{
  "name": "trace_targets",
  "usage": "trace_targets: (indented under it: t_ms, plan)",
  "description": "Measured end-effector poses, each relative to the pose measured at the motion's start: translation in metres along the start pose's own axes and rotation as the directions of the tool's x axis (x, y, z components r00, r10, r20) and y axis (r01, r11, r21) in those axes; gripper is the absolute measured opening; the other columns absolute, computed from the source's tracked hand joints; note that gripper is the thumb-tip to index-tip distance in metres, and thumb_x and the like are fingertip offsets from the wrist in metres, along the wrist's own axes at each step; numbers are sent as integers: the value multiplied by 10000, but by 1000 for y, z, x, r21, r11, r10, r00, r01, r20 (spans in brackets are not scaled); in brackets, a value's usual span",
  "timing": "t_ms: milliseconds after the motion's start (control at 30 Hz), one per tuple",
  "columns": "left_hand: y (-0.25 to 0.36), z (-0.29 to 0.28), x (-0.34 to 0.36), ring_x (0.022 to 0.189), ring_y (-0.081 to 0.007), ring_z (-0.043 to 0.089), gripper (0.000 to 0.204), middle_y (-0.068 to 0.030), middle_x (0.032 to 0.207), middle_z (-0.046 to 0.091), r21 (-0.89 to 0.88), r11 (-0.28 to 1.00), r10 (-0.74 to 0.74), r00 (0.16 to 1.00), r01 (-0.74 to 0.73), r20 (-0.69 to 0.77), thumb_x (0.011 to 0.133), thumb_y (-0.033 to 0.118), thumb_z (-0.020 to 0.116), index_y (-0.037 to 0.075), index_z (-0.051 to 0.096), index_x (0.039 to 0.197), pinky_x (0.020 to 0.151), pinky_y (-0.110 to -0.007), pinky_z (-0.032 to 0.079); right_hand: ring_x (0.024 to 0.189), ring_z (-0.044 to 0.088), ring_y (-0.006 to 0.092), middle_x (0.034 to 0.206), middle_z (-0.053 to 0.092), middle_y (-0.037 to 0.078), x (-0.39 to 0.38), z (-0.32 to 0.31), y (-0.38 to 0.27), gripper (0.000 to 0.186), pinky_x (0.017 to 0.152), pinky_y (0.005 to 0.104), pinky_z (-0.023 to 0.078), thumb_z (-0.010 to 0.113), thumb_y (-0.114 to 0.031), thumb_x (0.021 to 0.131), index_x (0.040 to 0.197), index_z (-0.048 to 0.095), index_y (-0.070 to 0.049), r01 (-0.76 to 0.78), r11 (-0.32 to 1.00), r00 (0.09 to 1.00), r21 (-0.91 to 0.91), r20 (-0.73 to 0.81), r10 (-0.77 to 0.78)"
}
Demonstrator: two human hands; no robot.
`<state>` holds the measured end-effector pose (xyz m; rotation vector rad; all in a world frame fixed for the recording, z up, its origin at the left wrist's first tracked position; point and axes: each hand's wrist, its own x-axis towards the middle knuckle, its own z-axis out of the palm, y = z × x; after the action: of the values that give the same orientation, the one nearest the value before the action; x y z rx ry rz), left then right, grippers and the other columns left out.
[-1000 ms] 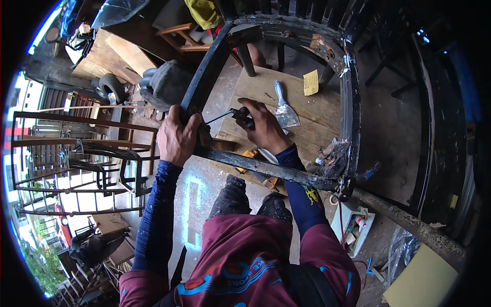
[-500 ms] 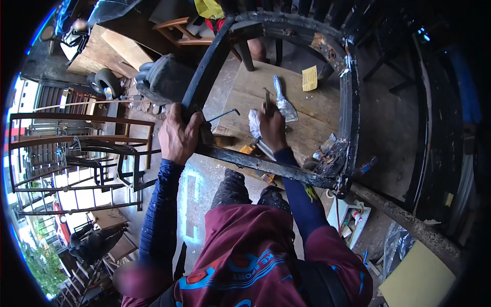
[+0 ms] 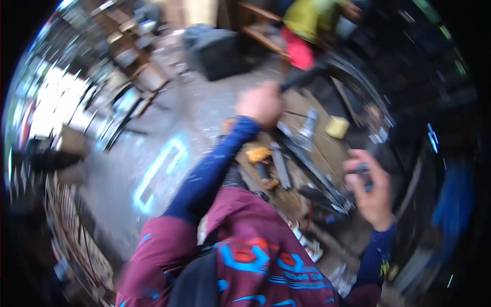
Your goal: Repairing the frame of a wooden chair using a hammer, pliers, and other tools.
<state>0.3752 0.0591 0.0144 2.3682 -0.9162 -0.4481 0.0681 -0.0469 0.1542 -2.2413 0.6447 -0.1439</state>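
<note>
The picture is smeared by motion. My left hand (image 3: 261,105) is closed around a corner of a dark wooden chair frame (image 3: 313,170). Over at the frame's right side, my right hand (image 3: 372,189) has its fingers curled around something dark grey, too blurred to name. Inside the frame's outline, a putty knife (image 3: 307,128) lies on a wooden board (image 3: 322,146). Beside it is a yellow piece (image 3: 337,127) that looks like paper or card. Nearer me, a yellow-and-black power tool (image 3: 260,156) lies next to a flat grey strip (image 3: 280,166).
A person in a yellow-green top (image 3: 307,20) and red shorts is at the far side. A black covered bundle (image 3: 212,53) stands on the grey floor (image 3: 169,117) beyond my left hand. Blue cloth (image 3: 455,197) hangs at the right.
My view has swung round. My right hand has moved from inside the frame to its right side; the thin tool and white cloth it held no longer show. My left hand still grips the frame.
</note>
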Motion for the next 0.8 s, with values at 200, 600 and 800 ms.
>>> trace_targets:
  t_ms: [200, 600, 800]
  plan:
    - [-4, 34, 10, 829, -284, 732, 293, -155, 863, 721, 51, 984, 178, 959, -171, -220, 727, 268, 679, 14, 694, 873, 745, -417, 563, 1099, 622, 437, 1166, 626, 239, 86, -4, 13, 401, 934, 429, 505, 573, 44, 875, 1276, 578, 65, 173, 883, 978, -437, 182, -102]
    - [-16, 87, 47, 686, -286, 642, 275, -80, 772, 685, 132, 977, 207, 897, -168, -390, 740, 375, 689, 104, 700, 783, 662, -443, 489, 1188, 644, 384, 1300, 653, 277, 130, 2, 24, 423, 1046, 457, 467, 673, -161, 933, 1322, 639, 3, 370, 696, 926, -615, 185, -329]
    - [-13, 28, 4, 789, -357, 707, 232, -198, 875, 685, -46, 970, 211, 919, -240, -334, 853, 236, 602, 19, 617, 933, 726, -458, 554, 1279, 461, 450, 1214, 544, 233, 113, -2, 22, 662, 1092, 501, 386, 493, 151, 622, 1276, 544, 58, 330, 637, 900, -696, 30, -434]
